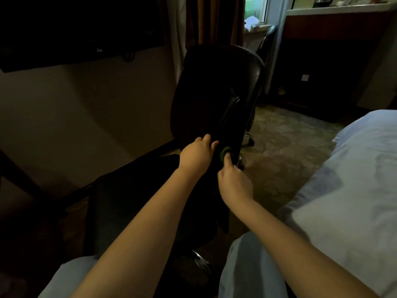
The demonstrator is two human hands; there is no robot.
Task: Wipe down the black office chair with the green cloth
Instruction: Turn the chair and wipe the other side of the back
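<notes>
The black office chair (217, 82) stands in front of me in the dim room, its tall backrest upright and its seat reaching toward my knees. My right hand (235, 183) grips the bunched green cloth (225, 153) and holds it against the chair low down, near where the backrest meets the seat and armrest. Only a small part of the cloth shows past my fingers. My left hand (196, 154) grips the dark edge of the chair just left of the cloth, fingers curled over it.
A bed with white bedding (348, 179) lies close on my right. A pale wall and dark desk edge (43, 190) are on the left. Patterned carpet (285, 147) lies beyond the chair, with curtains and a window behind it. The chair's chrome base (198, 258) sits between my knees.
</notes>
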